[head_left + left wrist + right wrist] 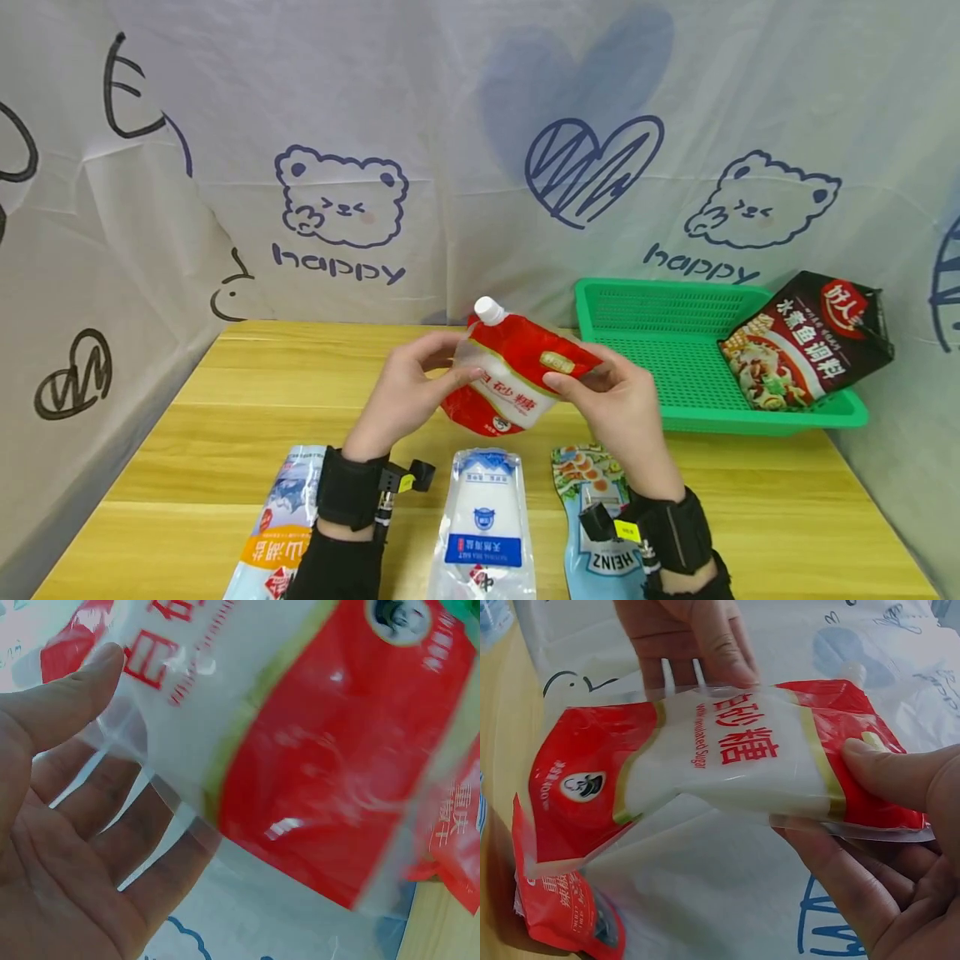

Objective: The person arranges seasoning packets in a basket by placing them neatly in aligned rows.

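Observation:
Both hands hold a red and white pouch of white sugar [517, 375] up over the table, its white cap [491, 311] pointing up and to the left. My left hand [416, 383] pinches one edge, with the thumb on the printed front and the fingers behind. On the opposite edge, my right hand [618, 400] grips the pouch between thumb and fingers. In the right wrist view the pouch [735, 757] lies nearly level and bends slightly. Below the hands, a clear and blue sea salt bag [483, 525] lies on the wooden table [247, 392].
At the left lies an orange and blue salt bag [277, 533], partly behind my left sleeve. A light blue Heinz pouch [600, 533] lies under my right wrist. The green basket [660, 417] at the back right holds a black seasoning packet [810, 342], leaning over its rim.

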The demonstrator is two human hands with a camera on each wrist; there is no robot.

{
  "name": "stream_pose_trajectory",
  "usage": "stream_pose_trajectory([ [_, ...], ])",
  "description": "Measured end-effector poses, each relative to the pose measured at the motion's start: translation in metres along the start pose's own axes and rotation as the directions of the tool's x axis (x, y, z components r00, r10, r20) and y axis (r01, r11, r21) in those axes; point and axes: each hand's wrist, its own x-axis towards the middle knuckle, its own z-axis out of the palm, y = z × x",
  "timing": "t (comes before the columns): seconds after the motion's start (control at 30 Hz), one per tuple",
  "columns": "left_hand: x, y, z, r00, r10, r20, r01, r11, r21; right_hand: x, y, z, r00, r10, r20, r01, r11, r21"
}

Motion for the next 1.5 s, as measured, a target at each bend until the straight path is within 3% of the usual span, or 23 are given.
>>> stream_pose_trajectory([
  [0.13, 0.0, 0.002, 0.002, 1.0, 0.012, -0.009, -0.012, 1.0, 0.018, -0.001, -0.001, 0.003, 1.0, -0.023, 0.015, 0.024, 0.999, -0.039],
  [0.37, -0.001, 0.003, 0.002, 0.999, 0.013, -0.048, -0.01, 0.997, 0.07, -0.001, 0.0, 0.007, 0.998, -0.058, 0.024, 0.059, 0.998, -0.02],
  [0.63, 0.0, 0.0, 0.006, 0.991, 0.029, -0.132, -0.032, 0.999, -0.017, -0.002, -0.003, 0.011, 1.0, -0.009, 0.007, 0.009, 0.995, 0.096],
  [0.83, 0.001, 0.0, 0.006, 0.98, -0.01, -0.198, -0.015, 0.992, -0.124, 0.0, 0.001, 0.017, 0.99, -0.021, 0.141, 0.005, 0.993, 0.12],
  [1.0, 0.002, 0.0, 0.007, 0.983, -0.036, -0.18, 0.001, 0.982, -0.188, -0.002, 0.004, 0.022, 0.974, -0.019, 0.225, 0.0, 0.997, 0.081],
  [1.5, 0.003, -0.003, 0.004, 0.996, -0.044, -0.08, 0.03, 0.987, -0.16, -0.004, 0.006, 0.024, 0.985, -0.027, 0.172, 0.032, 0.999, -0.025],
])
